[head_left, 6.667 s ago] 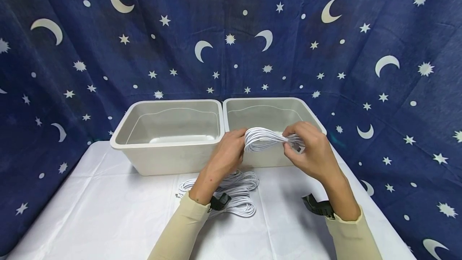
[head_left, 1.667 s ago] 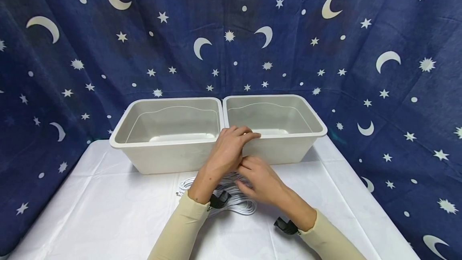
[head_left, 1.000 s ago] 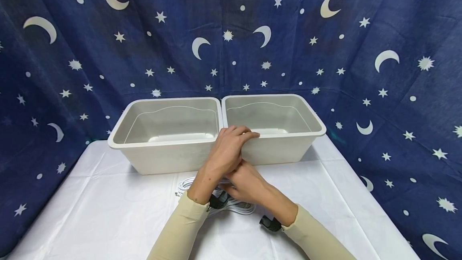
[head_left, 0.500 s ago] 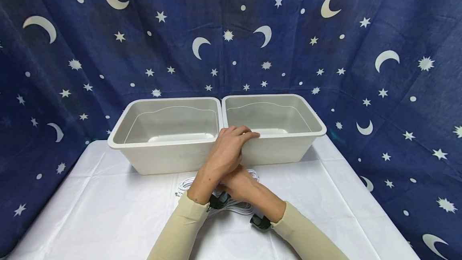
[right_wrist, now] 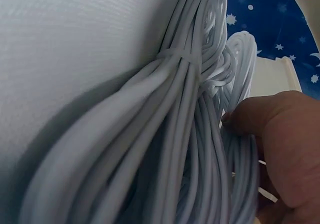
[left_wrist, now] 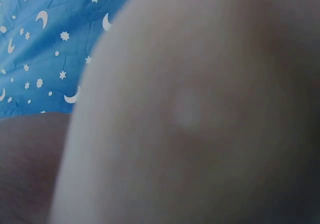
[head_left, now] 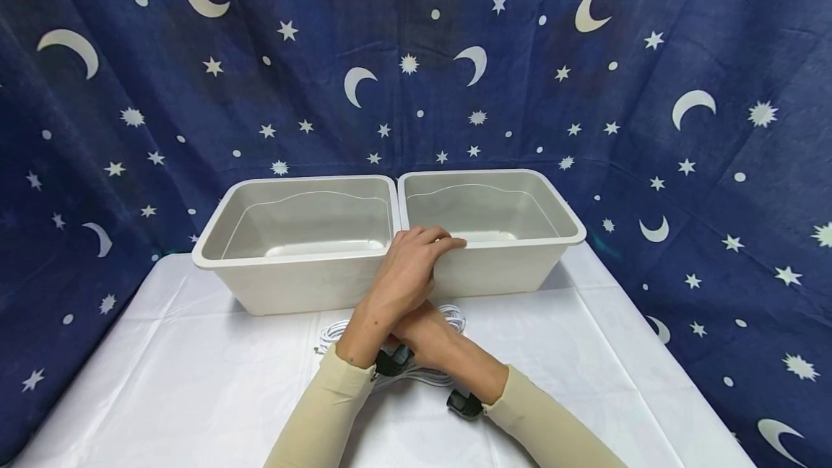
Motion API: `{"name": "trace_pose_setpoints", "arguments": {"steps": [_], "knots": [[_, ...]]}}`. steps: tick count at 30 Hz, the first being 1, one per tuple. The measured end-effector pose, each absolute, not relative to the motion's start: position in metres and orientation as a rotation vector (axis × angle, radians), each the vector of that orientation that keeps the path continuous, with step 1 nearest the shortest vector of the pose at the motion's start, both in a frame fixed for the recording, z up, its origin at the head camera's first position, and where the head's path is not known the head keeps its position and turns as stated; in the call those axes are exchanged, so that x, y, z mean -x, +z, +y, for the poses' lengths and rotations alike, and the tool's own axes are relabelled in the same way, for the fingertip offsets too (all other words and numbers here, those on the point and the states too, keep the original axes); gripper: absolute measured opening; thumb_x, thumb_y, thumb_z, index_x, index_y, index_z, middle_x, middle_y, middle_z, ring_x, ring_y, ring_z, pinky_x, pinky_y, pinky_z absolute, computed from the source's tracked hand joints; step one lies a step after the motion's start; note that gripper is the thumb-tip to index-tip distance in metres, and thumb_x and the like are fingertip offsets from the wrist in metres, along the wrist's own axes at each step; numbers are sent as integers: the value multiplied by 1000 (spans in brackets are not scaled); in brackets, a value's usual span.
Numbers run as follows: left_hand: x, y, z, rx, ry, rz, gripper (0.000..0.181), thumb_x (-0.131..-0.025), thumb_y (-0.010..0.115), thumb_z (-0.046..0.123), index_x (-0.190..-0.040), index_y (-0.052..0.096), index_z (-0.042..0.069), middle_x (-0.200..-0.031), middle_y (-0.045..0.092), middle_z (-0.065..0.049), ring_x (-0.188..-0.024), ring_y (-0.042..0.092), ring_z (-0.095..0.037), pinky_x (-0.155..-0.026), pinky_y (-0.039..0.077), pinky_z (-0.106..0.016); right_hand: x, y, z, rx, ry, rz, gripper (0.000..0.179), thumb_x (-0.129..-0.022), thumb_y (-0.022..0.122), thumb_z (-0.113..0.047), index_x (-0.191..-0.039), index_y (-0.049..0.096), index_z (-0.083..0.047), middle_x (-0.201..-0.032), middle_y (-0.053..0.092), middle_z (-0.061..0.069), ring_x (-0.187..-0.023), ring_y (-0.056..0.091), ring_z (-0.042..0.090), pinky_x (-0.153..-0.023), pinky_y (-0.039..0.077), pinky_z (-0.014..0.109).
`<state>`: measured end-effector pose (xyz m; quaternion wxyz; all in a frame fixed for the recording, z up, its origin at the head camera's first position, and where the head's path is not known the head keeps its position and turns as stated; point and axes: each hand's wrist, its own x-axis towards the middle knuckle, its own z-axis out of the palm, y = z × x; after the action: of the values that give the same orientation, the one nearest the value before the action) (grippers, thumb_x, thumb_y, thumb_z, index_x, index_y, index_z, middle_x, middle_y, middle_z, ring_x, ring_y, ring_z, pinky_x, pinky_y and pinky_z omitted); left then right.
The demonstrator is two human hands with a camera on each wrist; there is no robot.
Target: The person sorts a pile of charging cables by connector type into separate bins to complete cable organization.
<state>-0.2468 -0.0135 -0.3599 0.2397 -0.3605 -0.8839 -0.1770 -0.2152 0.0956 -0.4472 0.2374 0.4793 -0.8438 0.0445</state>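
My left hand (head_left: 408,269) rests on the front rim of the right-hand bin (head_left: 546,243), close to where the two bins meet, its fingers loosely bent at the edge. Beneath its wrist crosses my right hand (head_left: 422,331), its fingers hidden in the head view. In the right wrist view, the right hand (right_wrist: 290,144) holds the far bundle of white cable (right_wrist: 241,154) between thumb and fingers. A nearer tied cable bundle (right_wrist: 170,104) lies beside it on the white cloth. The left wrist view is mostly filled by blurred skin.
The left-hand bin (head_left: 227,266) stands against its neighbour at the back of the table, under a blue star-patterned curtain (head_left: 416,114). White cloth (head_left: 195,381) covers the table. My forearms cross in front of the bins, above the cables.
The cable bundle held up before the right-hand bin is gone from the head view. My right hand has come down and left, under the left wrist, onto the table's cables. The left hand stays put.
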Motion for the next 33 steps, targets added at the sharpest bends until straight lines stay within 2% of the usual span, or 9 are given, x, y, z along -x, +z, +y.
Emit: {"name": "trace_pose_setpoints", "arguments": {"steps": [2,9,16,21,26,33], "knots": [[246,-360,-14,987,-486,-2421,67,-86,56,-17,-137,72,24,-127,70,6,-111,62,-22,-91,47,-39,215,-447,96,-1305,114,-2333,32,-67,90,-10,-89,69,-18,-91,71,-7,-94,67,14,-93,55,36],[246,-359,-15,981,-481,-2432,70,-83,60,-18,-138,71,24,-128,70,6,-111,62,-21,-91,47,-39,217,-449,98,-1227,218,-2300,17,-84,85,-15,-93,71,-15,-93,70,-1,-88,68,18,-76,58,37],[247,-359,-15,976,-503,-2433,69,-83,59,-18,-136,72,24,-127,71,6,-111,62,-20,-92,47,-39,221,-451,105,-1250,284,-2160,21,-76,87,-10,-85,69,-16,-88,68,-2,-79,67,16,-67,56,34],[246,-359,-14,985,-541,-2421,71,-80,58,-19,-135,73,24,-126,71,6,-110,63,-20,-93,47,-39,221,-447,114,-1266,289,-2104,23,-70,87,-10,-81,68,-16,-84,67,-2,-77,66,18,-69,55,37],[245,-359,-13,983,-545,-2419,67,-85,59,-17,-136,73,24,-126,71,5,-111,62,-20,-92,47,-38,221,-441,125,-1291,274,-2078,23,-68,84,-10,-78,66,-17,-83,65,-4,-78,63,17,-76,53,38],[246,-359,-14,973,-532,-2427,64,-85,64,-13,-136,73,24,-127,71,5,-111,62,-20,-92,47,-39,221,-431,143,-1366,292,-2089,30,-68,84,-6,-96,76,-15,-95,70,-5,-90,64,17,-87,53,36]]}}
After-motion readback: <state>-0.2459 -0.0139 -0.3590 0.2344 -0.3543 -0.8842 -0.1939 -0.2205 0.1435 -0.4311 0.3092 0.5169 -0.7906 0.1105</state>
